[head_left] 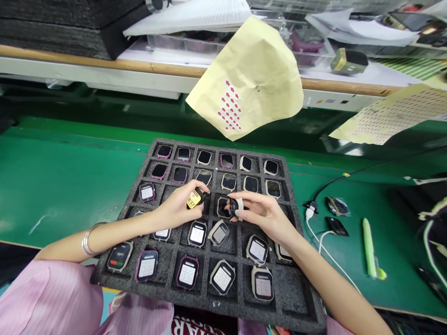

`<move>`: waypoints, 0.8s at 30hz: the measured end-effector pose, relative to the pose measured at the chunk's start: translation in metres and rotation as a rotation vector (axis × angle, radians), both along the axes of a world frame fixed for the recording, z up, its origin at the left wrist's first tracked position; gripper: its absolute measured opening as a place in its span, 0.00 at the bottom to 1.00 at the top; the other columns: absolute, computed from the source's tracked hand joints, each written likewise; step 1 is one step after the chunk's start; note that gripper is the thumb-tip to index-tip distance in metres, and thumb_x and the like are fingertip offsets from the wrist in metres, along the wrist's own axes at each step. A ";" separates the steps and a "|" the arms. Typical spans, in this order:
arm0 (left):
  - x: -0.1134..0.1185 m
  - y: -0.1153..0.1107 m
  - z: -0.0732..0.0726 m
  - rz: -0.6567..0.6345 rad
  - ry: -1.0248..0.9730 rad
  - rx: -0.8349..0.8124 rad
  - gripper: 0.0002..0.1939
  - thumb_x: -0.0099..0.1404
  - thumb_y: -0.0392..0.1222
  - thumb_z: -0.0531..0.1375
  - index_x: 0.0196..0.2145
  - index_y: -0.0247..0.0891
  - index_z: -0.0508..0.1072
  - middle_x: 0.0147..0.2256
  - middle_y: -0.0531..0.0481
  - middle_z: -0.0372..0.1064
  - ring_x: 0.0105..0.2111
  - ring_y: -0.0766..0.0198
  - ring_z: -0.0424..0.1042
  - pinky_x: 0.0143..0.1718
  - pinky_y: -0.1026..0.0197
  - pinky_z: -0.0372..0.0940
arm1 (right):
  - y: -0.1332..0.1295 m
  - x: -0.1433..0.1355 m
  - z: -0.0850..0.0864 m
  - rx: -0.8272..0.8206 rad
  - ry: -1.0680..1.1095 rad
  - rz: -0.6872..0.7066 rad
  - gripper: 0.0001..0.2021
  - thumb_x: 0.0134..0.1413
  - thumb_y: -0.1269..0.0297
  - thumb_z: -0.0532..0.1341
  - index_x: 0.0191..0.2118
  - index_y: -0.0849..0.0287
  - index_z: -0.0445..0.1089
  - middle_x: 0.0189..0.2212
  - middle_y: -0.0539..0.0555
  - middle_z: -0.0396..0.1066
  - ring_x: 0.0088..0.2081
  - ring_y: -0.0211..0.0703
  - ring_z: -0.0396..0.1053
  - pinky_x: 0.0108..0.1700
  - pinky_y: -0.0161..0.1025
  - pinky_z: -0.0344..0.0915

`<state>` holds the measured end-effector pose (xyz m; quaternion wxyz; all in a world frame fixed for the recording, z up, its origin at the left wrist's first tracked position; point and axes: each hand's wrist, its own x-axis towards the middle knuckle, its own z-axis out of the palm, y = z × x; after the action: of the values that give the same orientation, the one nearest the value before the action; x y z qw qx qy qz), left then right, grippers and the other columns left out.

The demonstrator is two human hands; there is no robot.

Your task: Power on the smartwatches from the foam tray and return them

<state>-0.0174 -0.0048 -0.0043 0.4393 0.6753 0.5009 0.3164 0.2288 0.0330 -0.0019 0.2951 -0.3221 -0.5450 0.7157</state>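
A dark foam tray (pixel 216 301) divided into compartments holds several watch faces, some with lit white screens and some dark. Over its middle, my left hand (pixel 185 202) pinches a dark watch with a yellow screen (pixel 194 199) between thumb and fingers. To the right, my right hand (pixel 256 211) holds a light-framed watch (pixel 239 207) tilted on edge, its face turned left. A dark-screened watch (pixel 222 207) lies in the compartment just left of my right fingers. The two hands are apart.
Yellow sheets with red arrow stickers (pixel 258 79) hang from the shelf edge (pixel 157 68). On the green table (pixel 70 181), right of the tray, are a white cable (pixel 333 256), a black plug, small dark items and a light-green pen (pixel 368 246). Black foam blocks sit upper left.
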 end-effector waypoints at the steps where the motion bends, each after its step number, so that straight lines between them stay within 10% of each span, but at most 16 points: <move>1: 0.000 0.000 0.000 0.010 -0.009 -0.023 0.14 0.60 0.36 0.57 0.45 0.39 0.63 0.38 0.50 0.66 0.36 0.62 0.68 0.36 0.61 0.64 | 0.000 0.000 0.000 -0.012 0.001 0.003 0.15 0.53 0.68 0.67 0.47 0.56 0.74 0.44 0.56 0.73 0.44 0.49 0.72 0.41 0.44 0.76; 11: 0.009 0.005 -0.007 -0.046 -0.622 -0.480 0.24 0.56 0.33 0.58 0.51 0.38 0.60 0.37 0.49 0.67 0.37 0.61 0.72 0.35 0.58 0.71 | 0.003 -0.004 0.000 -0.211 0.066 -0.011 0.18 0.56 0.65 0.65 0.52 0.58 0.68 0.42 0.59 0.76 0.45 0.51 0.74 0.43 0.48 0.74; 24: 0.009 0.002 -0.014 -0.088 -0.693 -0.471 0.25 0.56 0.28 0.57 0.51 0.40 0.63 0.41 0.48 0.69 0.43 0.61 0.70 0.45 0.53 0.71 | -0.001 -0.003 -0.004 -0.148 0.075 0.035 0.22 0.57 0.68 0.62 0.58 0.54 0.65 0.47 0.59 0.74 0.47 0.52 0.74 0.44 0.52 0.75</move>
<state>-0.0087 -0.0023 -0.0180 0.7374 0.4308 0.3526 0.3826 0.2262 0.0322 -0.0059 0.2778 -0.3066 -0.4847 0.7707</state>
